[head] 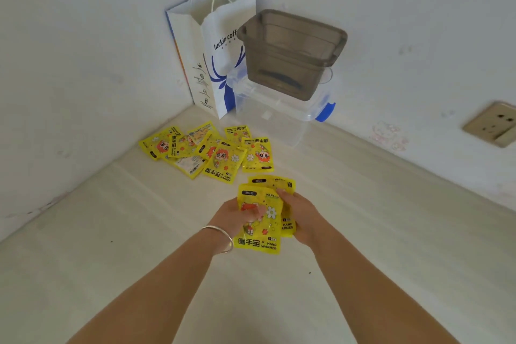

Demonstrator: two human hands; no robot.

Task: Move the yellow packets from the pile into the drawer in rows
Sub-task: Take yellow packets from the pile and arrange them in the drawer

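Note:
Several yellow hand-warmer packets lie scattered in a pile on the pale floor near the corner. My left hand grips a yellow packet from its left side, thumb on its front. My right hand holds a second overlapping yellow packet behind the first. The grey translucent drawer bin stands beyond the pile, on top of a clear plastic box, and looks empty as far as I can see.
A clear lidded box with a blue latch supports the grey bin. A white paper coffee bag stands in the corner to the left of it. A wall socket sits on the right wall.

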